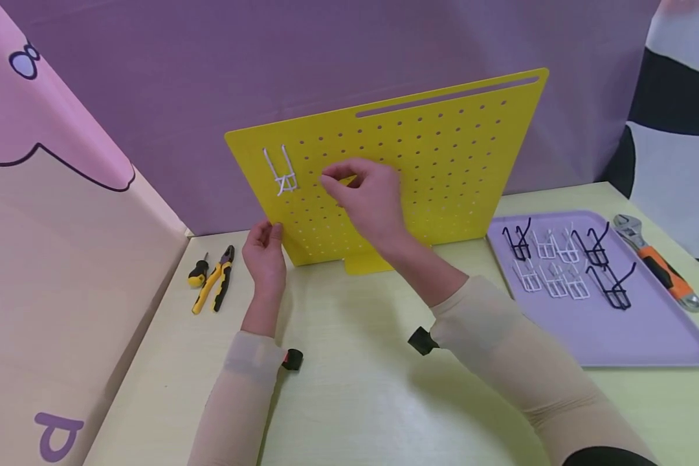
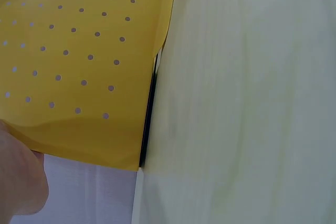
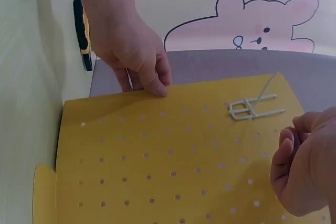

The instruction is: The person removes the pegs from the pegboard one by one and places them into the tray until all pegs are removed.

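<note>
A yellow pegboard [image 1: 443,165] stands tilted on the table, and a white wire hook [image 1: 287,181] hangs near its upper left corner. My left hand [image 1: 265,255] grips the board's left edge low down, thumb on the front face; the right wrist view also shows this left hand [image 3: 134,51] on the edge. Just right of the hook, my right hand [image 1: 373,197] hovers before the board with loosely curled fingers, thumb and index finger close together. Nothing shows between them. In the right wrist view the right hand [image 3: 307,166] is apart from the hook [image 3: 252,109].
At right a lilac tray [image 1: 617,343] carries several white hooks [image 1: 556,283] and black hooks [image 1: 614,291]. An adjustable wrench [image 1: 658,262] lies along the tray's right rim. Pliers [image 1: 212,285] and a stubby screwdriver [image 1: 198,273] lie left of my left hand.
</note>
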Tool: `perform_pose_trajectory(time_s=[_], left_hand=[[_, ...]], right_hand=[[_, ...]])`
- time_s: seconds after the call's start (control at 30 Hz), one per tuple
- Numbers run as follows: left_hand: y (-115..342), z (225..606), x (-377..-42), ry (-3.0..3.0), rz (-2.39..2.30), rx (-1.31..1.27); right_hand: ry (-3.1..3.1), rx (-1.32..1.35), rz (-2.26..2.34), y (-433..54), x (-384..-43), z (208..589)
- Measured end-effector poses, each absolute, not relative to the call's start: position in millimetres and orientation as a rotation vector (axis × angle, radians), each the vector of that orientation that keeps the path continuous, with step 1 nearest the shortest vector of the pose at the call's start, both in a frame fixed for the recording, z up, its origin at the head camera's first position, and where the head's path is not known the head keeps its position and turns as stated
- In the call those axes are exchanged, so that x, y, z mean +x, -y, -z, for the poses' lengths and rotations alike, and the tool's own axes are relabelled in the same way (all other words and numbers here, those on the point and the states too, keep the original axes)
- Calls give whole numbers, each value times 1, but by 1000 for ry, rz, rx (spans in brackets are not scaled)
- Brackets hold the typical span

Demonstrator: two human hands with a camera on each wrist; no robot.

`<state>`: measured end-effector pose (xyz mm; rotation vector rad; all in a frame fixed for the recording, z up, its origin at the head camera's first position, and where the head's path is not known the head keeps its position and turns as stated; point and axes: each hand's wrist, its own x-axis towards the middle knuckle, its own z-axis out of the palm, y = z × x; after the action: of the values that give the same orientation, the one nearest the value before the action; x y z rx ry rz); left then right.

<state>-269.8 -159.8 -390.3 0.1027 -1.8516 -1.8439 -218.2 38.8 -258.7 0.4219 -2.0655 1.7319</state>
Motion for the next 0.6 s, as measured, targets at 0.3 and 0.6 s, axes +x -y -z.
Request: perform_pose_trajectory(time_s=[0.3, 0.6], left_hand=[[160, 391, -272, 1837, 1823, 95], [160, 394, -274, 1826, 1813, 90]], right_hand=[[1977, 409, -1644, -8, -230, 258], [1929, 358, -1457, 12, -234, 259]])
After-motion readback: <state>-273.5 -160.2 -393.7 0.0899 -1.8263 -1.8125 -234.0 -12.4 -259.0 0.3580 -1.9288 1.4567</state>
